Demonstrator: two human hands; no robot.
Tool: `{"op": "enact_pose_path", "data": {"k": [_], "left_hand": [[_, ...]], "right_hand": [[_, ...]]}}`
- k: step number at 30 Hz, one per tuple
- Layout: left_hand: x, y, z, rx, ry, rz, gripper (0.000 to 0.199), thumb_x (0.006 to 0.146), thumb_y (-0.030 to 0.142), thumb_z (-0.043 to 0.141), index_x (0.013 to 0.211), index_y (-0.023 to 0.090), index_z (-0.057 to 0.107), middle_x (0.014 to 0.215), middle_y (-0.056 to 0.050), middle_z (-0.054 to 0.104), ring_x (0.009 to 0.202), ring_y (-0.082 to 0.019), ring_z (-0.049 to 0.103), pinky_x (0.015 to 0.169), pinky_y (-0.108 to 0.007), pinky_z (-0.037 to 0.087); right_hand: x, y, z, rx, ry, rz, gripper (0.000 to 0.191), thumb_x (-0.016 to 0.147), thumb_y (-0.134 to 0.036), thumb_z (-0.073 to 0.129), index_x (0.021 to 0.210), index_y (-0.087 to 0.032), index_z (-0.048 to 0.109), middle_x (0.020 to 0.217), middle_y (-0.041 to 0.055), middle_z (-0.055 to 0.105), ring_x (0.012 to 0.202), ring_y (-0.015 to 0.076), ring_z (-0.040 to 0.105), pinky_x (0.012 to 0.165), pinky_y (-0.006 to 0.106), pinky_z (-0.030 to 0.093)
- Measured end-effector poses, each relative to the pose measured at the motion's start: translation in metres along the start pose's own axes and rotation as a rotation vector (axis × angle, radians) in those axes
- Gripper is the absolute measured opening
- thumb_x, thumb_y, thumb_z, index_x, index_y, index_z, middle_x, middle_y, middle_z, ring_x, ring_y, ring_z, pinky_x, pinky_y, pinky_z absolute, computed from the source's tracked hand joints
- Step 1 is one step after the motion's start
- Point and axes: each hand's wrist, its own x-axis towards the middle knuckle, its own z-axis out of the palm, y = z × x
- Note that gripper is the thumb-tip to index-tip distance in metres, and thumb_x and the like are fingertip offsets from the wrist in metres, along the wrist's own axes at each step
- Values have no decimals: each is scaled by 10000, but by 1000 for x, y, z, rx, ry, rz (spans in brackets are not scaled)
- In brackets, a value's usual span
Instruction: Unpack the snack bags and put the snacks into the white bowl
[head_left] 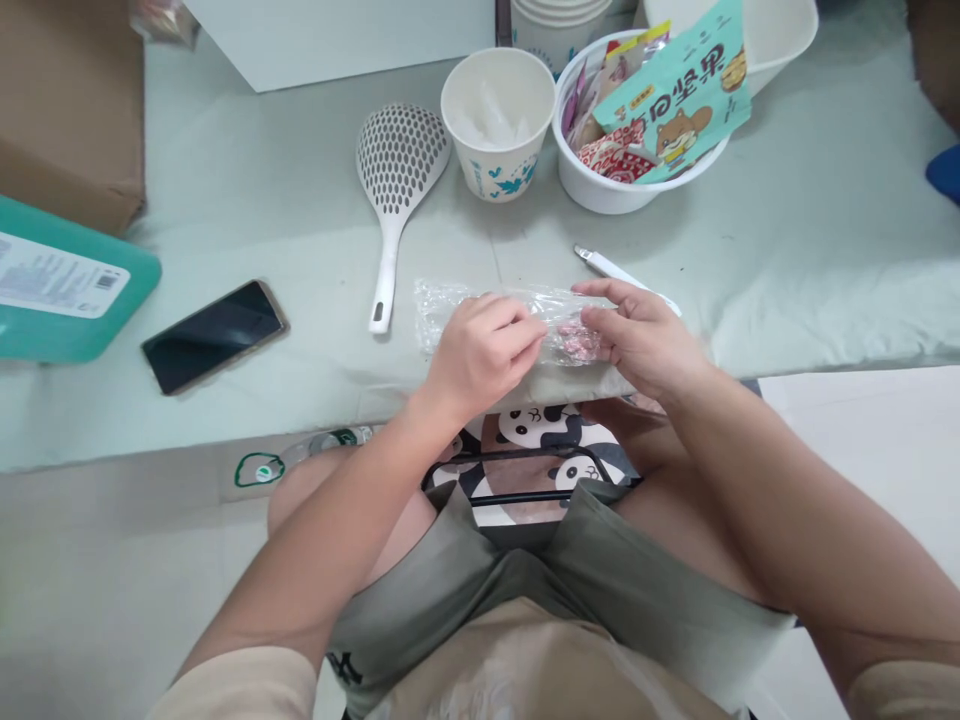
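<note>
A crinkled clear plastic bag (555, 305) lies across the front of the table, with small pink pieces (577, 342) showing in its right part. My left hand (487, 350) is closed over the bag's middle, its fingers curled and pinching the film. At the right end, my right hand (649, 335) holds the bag between thumb and fingers, the index finger stretched along its top. Just behind the right hand rests a slim white tool (611, 268) with a metal tip, partly covered by that hand.
Behind the bag stand a white slotted skimmer (403, 165), a paper cup (499, 150) with clear plastic inside, and a white bowl (604, 195) of snack packets. A phone (215, 337) and a green container (112, 300) are at left. A panda-print surface (525, 428) shows below.
</note>
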Motion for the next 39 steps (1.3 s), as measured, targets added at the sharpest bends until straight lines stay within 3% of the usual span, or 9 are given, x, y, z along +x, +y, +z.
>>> {"op": "enact_pose_path", "data": {"k": [12, 16, 18, 20, 24, 27, 30, 34, 39], "left_hand": [[-5, -4, 9, 5, 188, 154, 223, 957, 197, 577, 802, 225, 734, 727, -10, 708, 723, -169, 634, 691, -338, 445], [0, -7, -2, -207, 225, 15, 206, 913, 354, 621, 985, 202, 740, 985, -74, 773, 937, -226, 700, 869, -388, 550], [3, -9, -10, -270, 183, -94, 336, 892, 388, 637, 1134, 174, 726, 1172, -116, 768, 1118, -258, 691, 1001, -413, 537], [4, -10, -17, -328, 39, -206, 420, 856, 392, 670, 1209, 168, 712, 1184, -102, 779, 1116, -251, 701, 998, -392, 537], [6, -12, -24, -440, -191, -412, 208, 860, 322, 609, 918, 185, 755, 759, -4, 746, 701, -149, 659, 695, -284, 504], [6, -13, -26, -489, -154, -462, 188, 847, 311, 604, 826, 177, 733, 647, 21, 668, 592, -115, 563, 612, -264, 440], [6, -13, -25, -541, -140, -464, 186, 843, 323, 617, 842, 173, 726, 671, 22, 663, 592, -107, 544, 599, -258, 425], [6, -13, -25, -556, -136, -420, 215, 819, 327, 672, 967, 181, 727, 791, 15, 672, 683, -119, 574, 673, -264, 462], [7, -19, -30, -401, -159, -456, 389, 760, 306, 767, 1135, 214, 713, 770, 52, 543, 668, -112, 496, 691, -268, 434]], "right_hand": [[10, 11, -15, -152, 96, -164, 204, 929, -287, 683, 1126, -233, 683, 577, -72, 489, 452, 88, 430, 450, 241, 346], [7, 10, -17, -125, -24, -224, 230, 942, -348, 693, 1143, -239, 675, 647, -44, 593, 538, 110, 555, 533, 257, 449], [4, 8, -15, -163, -87, -268, 243, 942, -372, 700, 1145, -239, 682, 707, -21, 657, 590, 125, 604, 581, 273, 491], [1, 7, -14, -213, -113, -327, 240, 941, -392, 705, 1129, -243, 697, 725, -14, 671, 609, 131, 612, 596, 281, 505], [3, 8, -12, -220, -31, -365, 206, 945, -400, 709, 1088, -251, 698, 741, -14, 678, 610, 124, 620, 630, 287, 543], [8, 10, -11, -138, 36, -318, 230, 933, -437, 720, 1072, -259, 678, 827, 3, 715, 648, 127, 662, 662, 297, 575], [8, 11, -9, -87, -16, -281, 304, 877, -454, 768, 1093, -260, 676, 854, 8, 729, 708, 147, 686, 669, 304, 573], [3, 7, -4, -164, -108, -252, 251, 780, -358, 836, 932, -224, 688, 742, -15, 690, 675, 133, 636, 665, 292, 521], [-2, 1, -3, -177, -81, -283, 167, 794, -309, 791, 813, -208, 659, 711, -29, 629, 632, 104, 560, 637, 276, 467]]}}
